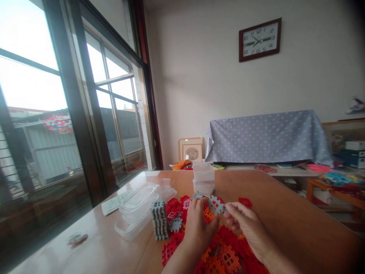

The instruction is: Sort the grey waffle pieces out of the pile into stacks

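Note:
A grey waffle-shaped building tile (217, 206) with notched edges is pinched at its right side by my right hand (246, 224). Beside it my left hand (198, 224) reaches over the pile, thumb apart from the bent fingers. Just past those fingertips lies another grey tile (197, 195); contact cannot be made out. Red tiles (169, 249) and orange tiles (228, 258) spread loosely beneath both hands. To the left of my left hand stands an upright stack of grey tiles (159, 220), with a loose grey piece (176, 224) next to it.
Clear plastic containers and lids (139, 201) sit left of the stack, by a paper sheet (114, 203). White boxes (203, 179) stand behind the pile. A small clear item (77, 239) lies at the left of the wooden table (299, 228). Windows line the left side.

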Demonstrator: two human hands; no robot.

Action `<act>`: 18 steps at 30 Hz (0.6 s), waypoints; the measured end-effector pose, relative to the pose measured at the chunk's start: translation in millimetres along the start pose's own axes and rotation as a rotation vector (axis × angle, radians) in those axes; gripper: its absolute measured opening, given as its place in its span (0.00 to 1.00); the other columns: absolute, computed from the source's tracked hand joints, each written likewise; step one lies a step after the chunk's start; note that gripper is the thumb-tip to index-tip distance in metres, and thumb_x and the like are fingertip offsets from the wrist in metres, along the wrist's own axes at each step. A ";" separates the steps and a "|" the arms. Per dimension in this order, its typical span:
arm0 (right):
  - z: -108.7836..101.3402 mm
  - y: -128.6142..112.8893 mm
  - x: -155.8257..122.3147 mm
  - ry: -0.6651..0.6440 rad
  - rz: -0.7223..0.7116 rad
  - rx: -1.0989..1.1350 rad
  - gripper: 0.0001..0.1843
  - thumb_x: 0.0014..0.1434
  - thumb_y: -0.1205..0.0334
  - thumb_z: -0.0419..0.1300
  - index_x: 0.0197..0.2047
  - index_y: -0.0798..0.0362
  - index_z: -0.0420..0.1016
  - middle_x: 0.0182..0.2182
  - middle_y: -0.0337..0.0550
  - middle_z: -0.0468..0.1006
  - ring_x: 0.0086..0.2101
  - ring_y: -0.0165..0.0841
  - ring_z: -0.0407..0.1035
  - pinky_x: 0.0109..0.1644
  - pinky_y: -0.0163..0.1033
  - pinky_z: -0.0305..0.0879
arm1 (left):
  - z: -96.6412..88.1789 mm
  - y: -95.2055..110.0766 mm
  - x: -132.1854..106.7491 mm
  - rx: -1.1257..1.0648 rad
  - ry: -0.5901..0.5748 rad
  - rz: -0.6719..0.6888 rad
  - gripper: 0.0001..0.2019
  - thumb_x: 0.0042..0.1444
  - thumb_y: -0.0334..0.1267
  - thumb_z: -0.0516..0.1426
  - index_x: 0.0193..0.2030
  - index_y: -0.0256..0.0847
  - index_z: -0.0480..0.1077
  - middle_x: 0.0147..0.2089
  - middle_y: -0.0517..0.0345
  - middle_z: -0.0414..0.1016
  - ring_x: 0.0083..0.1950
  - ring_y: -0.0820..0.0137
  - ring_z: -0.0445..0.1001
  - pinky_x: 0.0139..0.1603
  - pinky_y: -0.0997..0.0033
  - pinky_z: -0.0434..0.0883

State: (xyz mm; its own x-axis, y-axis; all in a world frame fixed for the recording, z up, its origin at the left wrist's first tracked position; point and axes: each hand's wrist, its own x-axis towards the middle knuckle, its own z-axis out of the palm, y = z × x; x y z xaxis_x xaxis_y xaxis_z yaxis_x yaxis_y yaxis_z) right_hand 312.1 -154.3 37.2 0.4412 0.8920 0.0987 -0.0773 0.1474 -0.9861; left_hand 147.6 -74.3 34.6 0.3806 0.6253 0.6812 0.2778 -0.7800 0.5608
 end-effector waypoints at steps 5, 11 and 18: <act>-6.0 7.7 4.6 0.026 0.014 -0.091 0.26 0.55 0.36 0.64 0.40 0.52 0.79 0.33 0.44 0.82 0.32 0.35 0.72 0.33 0.36 0.65 | -20.4 10.7 6.7 0.154 0.144 -0.014 0.21 0.50 0.33 0.66 0.51 0.45 0.68 0.57 0.48 0.70 0.59 0.55 0.68 0.60 0.50 0.68; -6.7 11.0 6.3 0.021 0.034 -0.121 0.25 0.51 0.37 0.65 0.38 0.51 0.80 0.32 0.44 0.82 0.30 0.35 0.72 0.31 0.36 0.64 | -75.9 0.8 4.5 0.394 0.267 -0.106 0.17 0.53 0.43 0.66 0.49 0.46 0.71 0.65 0.46 0.65 0.70 0.50 0.59 0.68 0.43 0.61; 2.1 5.4 -2.0 0.112 -0.010 -0.168 0.24 0.49 0.37 0.63 0.36 0.50 0.80 0.30 0.46 0.83 0.29 0.36 0.73 0.31 0.37 0.64 | -146.8 -39.8 -4.3 0.656 0.336 -0.347 0.21 0.54 0.54 0.63 0.49 0.43 0.74 0.64 0.44 0.67 0.71 0.46 0.57 0.70 0.47 0.58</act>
State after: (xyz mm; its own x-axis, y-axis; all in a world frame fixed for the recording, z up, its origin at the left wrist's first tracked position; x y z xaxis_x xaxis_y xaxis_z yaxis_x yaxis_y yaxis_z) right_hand 308.9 -154.4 31.9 0.5389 0.8361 0.1027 0.0739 0.0745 -0.9945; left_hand 5.4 -42.3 78.5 -0.0780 0.7262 0.6830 0.8313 -0.3308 0.4467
